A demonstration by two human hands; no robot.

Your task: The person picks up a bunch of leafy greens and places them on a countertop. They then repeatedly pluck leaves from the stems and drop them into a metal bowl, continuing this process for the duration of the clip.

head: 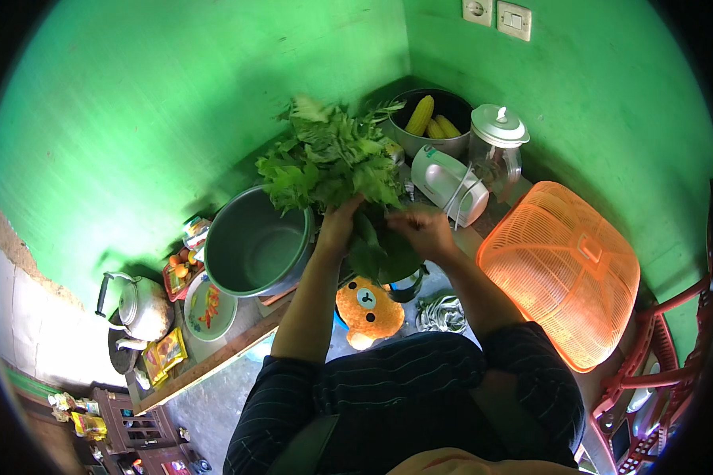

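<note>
A bunch of leafy greens [338, 157] stands up from my left hand [340, 228], which grips it low down, near the stems. Broad, dark green leaves [386, 255] hang below, between my two wrists. My right hand [425, 231] is at the lower right of the bunch with fingers curled close to those dark leaves; blur and shadow hide what its fingertips hold. Just left of the greens is a large, deep metal pot [258, 243], with no food visible inside.
Behind stand a pot [434, 147] of corn cobs [420, 116], a lidded blender jug [498, 157] and a hand mixer [445, 181]. An orange plastic food cover [558, 273] lies right. Leftward are a plate [196, 328] of chillies and a kettle [148, 309]. Below sits a plush bear [371, 317].
</note>
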